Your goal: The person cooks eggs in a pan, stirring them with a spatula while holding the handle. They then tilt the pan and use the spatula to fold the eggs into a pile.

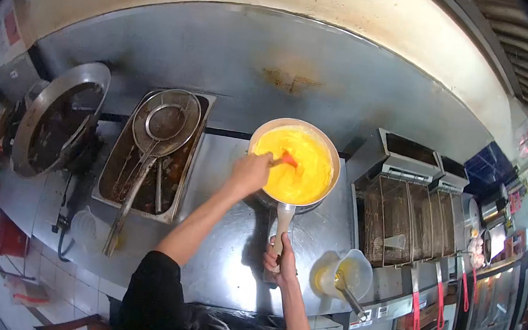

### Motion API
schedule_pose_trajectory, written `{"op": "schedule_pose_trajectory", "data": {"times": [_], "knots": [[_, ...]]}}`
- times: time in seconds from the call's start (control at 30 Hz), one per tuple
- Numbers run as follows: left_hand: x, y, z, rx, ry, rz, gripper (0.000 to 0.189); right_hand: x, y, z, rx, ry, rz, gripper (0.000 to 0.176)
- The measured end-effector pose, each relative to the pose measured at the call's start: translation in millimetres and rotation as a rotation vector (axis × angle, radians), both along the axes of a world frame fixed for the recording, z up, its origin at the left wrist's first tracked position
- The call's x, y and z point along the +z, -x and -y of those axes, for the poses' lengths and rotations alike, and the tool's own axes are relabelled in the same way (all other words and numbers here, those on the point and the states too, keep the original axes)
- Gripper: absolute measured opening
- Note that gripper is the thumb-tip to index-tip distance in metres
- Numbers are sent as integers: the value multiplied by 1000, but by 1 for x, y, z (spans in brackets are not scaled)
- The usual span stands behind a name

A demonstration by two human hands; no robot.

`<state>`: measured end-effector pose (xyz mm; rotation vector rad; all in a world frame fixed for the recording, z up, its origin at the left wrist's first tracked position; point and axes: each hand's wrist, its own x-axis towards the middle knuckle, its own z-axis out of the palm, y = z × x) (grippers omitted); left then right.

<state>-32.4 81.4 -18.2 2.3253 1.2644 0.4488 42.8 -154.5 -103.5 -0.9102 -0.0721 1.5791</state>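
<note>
Left of pan: a bare strip of steel counter point(219, 265) runs between the rectangular steel tray of dark oil point(189, 169) and the round metal pan of yellow batter point(294, 162); a forearm crosses it slantwise.
Pan rim: the left hand point(250, 173), gripping an orange spatula point(287, 160), occupies the near-left side.
Front: the right hand point(280, 259) wraps the pan's pale straight handle point(283, 220).
Front right: a narrow gap separates the handle from the translucent plastic jug of yellow liquid point(346, 274).
Tray: a round wire-mesh skimmer point(165, 123) lies across it, its long handle jutting past the front rim.
Far left: a large round steel wok point(59, 117) and a clear plastic measuring jug point(86, 229).
Right: wire fryer baskets point(403, 215) stand just beside the pan.
Behind: a steel back wall point(225, 55).
</note>
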Motion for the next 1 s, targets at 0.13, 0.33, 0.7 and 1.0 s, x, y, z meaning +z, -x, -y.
{"op": "schedule_pose_trajectory", "data": {"times": [0.13,0.33,0.7,1.0], "knots": [[16,21,20,-201,-2,19,25,16,-4,0,-18,65,86,42],[6,21,28,-85,-41,-13,22,8,8,-2,-24,91,77,44],[11,12,28,-77,-59,-13,24,7,13,-5,-52,40,113,45],[35,36,45,-68,-14,-115,24,-86,17,134,299,450,1541,47]]}}
